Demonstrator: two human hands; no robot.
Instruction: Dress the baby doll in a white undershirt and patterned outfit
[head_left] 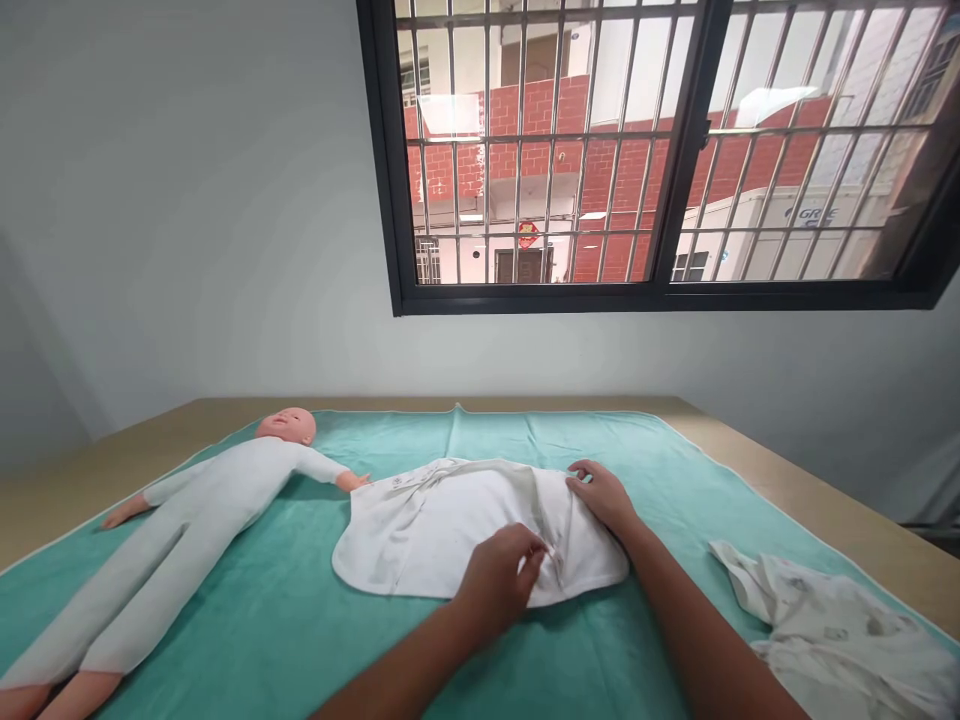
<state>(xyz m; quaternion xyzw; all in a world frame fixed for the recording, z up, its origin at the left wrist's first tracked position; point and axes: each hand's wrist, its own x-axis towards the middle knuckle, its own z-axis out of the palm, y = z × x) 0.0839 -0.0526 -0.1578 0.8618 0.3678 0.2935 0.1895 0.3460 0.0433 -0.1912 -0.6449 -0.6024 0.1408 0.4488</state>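
Note:
A white baby garment [450,530] with rounded ends and thin ties lies spread on the green cloth [285,600]. My left hand [504,575] is over its front right part, thumb and fingertips pinched on a bit of the white fabric or a tie; which of the two I cannot tell. At the garment's upper right edge rests my right hand [607,500], its thumb and forefinger bent and slightly apart against the fabric. To the left, a baby doll [217,480] in a white suit lies on its back, one hand touching or nearly touching the garment's left corner.
A crumpled white printed garment [832,620] lies at the right on the green cloth. Wooden tabletop [780,460] shows around the cloth's edges. Behind stands a grey wall [225,200] with a barred, black-framed window [660,297].

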